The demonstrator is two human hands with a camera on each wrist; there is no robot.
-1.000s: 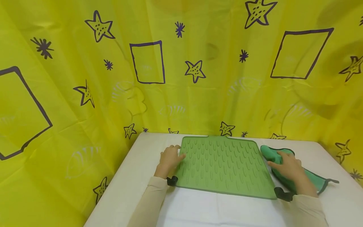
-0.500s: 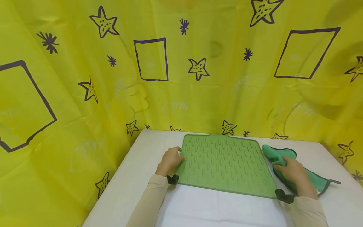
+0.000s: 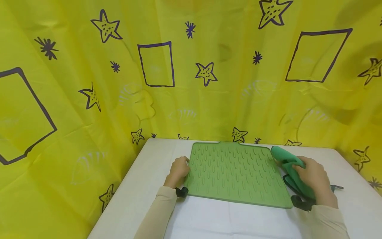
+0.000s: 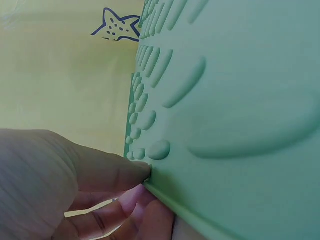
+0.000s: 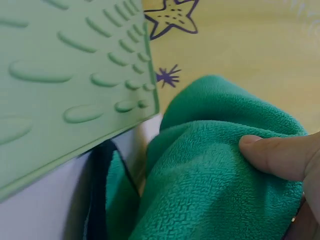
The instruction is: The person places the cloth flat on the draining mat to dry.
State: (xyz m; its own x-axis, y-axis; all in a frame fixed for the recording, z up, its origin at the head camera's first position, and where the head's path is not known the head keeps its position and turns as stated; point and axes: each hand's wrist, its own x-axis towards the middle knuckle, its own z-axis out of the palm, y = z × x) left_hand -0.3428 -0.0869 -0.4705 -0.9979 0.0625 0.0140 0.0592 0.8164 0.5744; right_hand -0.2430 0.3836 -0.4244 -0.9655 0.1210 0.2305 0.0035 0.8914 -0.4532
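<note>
A light green ridged mat [image 3: 235, 172] with a small tab at its far edge lies in the middle of the table. My left hand [image 3: 179, 171] pinches its left edge; in the left wrist view the thumb [image 4: 120, 172] presses on top and the fingers curl beneath. To the right of the mat, my right hand [image 3: 313, 174] grips a bunched green cloth [image 3: 285, 156] with dark edging. In the right wrist view the thumb presses into the folded terry cloth [image 5: 215, 165], right beside the mat's edge [image 5: 155, 90]. The other right fingers are mostly hidden.
The white table [image 3: 140, 186] ends at a yellow curtain [image 3: 209, 103] with stars and squares, which hangs behind and to the left. Black straps [image 3: 301, 202] sit at both wrists. A dark loop [image 3: 338, 187] of the cloth trails on the table at right.
My right hand has gathered the cloth and lifted part of it toward the mat's right edge. The left hand's fingers have closed on the mat's left edge.
</note>
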